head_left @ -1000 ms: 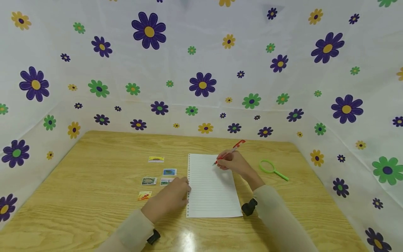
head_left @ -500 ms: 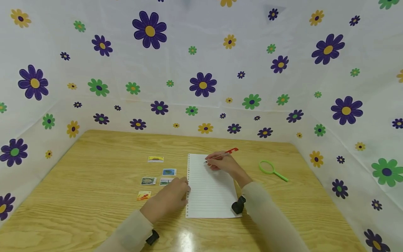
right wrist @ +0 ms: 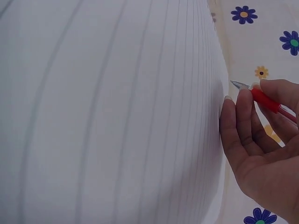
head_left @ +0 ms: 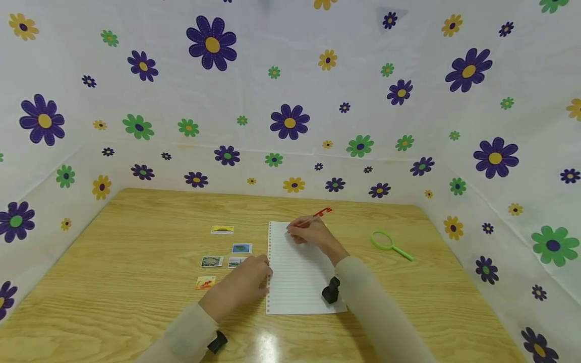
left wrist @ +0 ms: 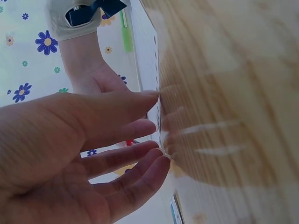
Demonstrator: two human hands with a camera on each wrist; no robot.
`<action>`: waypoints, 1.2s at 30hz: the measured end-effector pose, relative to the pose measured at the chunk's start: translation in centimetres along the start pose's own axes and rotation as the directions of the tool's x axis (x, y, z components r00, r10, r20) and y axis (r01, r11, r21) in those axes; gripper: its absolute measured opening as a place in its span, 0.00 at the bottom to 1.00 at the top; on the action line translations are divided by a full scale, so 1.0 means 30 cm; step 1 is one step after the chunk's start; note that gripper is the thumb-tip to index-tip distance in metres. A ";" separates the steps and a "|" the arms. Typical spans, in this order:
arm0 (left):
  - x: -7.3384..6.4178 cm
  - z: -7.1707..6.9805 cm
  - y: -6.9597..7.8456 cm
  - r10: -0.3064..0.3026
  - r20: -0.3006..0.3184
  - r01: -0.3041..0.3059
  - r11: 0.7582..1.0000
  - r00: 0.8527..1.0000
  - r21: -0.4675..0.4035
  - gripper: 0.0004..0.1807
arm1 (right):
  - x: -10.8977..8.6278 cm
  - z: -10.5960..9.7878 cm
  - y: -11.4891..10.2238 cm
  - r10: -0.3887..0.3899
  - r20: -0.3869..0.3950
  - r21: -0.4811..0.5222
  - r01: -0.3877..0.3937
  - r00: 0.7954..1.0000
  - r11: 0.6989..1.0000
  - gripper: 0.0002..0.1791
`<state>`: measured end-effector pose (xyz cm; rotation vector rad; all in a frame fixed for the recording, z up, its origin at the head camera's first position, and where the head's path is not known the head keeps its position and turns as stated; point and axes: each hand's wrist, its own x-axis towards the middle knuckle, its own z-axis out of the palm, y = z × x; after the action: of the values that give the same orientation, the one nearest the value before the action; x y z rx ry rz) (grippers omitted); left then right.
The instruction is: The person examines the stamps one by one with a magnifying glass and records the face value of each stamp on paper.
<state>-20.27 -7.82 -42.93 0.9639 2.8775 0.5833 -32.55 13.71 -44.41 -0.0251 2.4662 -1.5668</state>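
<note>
"One red pen [head_left: 323, 212] in the head view: the right hand [head_left: 315, 235] pinches it over the far left part of a lined sheet [head_left: 295, 282]."

"And the left hand [head_left: 240, 287]?"

"Its fingertips rest on the sheet's left edge, along the row of holes, without gripping anything. The sheet lies flat on a wooden table [head_left: 113, 252]."

"What else is there?"

"Left of the sheet, a yellow card [head_left: 222, 230] farthest, then a blue card [head_left: 242, 248], a green card [head_left: 212, 261] with a pale card [head_left: 235, 262] beside it, and an orange card [head_left: 206, 283] nearest. To the right, well apart from the hands, lies a green magnifying glass [head_left: 402, 253]. Flowered cloth [head_left: 254, 101] rises behind."

"Now the left wrist view."

"Thumb and fingers reach out, loosely spread, tips at the punched edge. Beyond them shows the other arm's pale sleeve [left wrist: 56, 23]."

"And the right wrist view?"

"Ruled paper fills the left; at the right, thumb and fingers close round the pen's red barrel. Whether its metal point touches the sheet, I cannot tell."
</note>
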 end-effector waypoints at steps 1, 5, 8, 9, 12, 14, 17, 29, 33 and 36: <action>0.000 0.000 -0.002 0.001 0.004 -0.001 1.000 1.000 -0.002 0.11 | 0.001 0.002 -0.001 -0.001 0.000 -0.002 0.001 1.000 1.000 0.12; 0.002 -0.007 -0.007 0.009 0.017 -0.008 1.000 1.000 -0.020 0.13 | 0.000 0.005 -0.005 -0.004 0.007 0.002 0.004 1.000 1.000 0.12; 0.003 -0.010 -0.013 0.011 0.024 -0.010 0.999 1.000 -0.043 0.15 | 0.001 0.004 -0.005 -0.012 0.012 0.016 0.012 1.000 1.000 0.12; 0.003 -0.011 -0.015 0.012 0.023 -0.011 0.999 1.000 -0.053 0.15 | 0.002 0.003 -0.004 -0.013 0.014 0.023 0.013 1.000 1.000 0.12; 0.002 -0.012 -0.024 0.020 0.021 -0.018 0.997 1.000 -0.082 0.16 | 0.004 0.001 -0.002 -0.011 0.019 0.025 0.010 1.000 1.000 0.12; 0.002 -0.011 -0.032 0.023 0.017 -0.021 0.994 1.000 -0.108 0.16 | 0.005 0.000 -0.003 -0.009 0.023 0.019 0.008 1.000 1.000 0.12; 0.003 -0.006 -0.044 0.019 0.010 -0.017 0.988 1.000 -0.151 0.17 | 0.004 0.000 -0.005 -0.007 0.027 0.015 0.006 1.000 1.000 0.12; 0.000 -0.006 -0.059 -0.008 0.009 0.010 0.974 1.000 -0.225 0.18 | 0.004 0.011 -0.011 -0.006 -0.010 -0.015 0.006 1.000 1.000 0.11; 0.001 -0.006 -0.059 -0.010 0.012 0.012 0.972 1.000 -0.233 0.18 | 0.004 0.016 -0.013 -0.009 -0.022 -0.026 0.009 1.000 1.000 0.10; 0.002 -0.002 -0.060 -0.016 0.015 0.019 0.973 1.000 -0.231 0.18 | 0.002 0.019 -0.013 -0.007 -0.026 -0.024 0.006 1.000 1.000 0.10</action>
<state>-21.34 -9.13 -43.52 0.9016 2.7239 0.8836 -32.52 13.01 -44.30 -0.0164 2.5073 -1.5498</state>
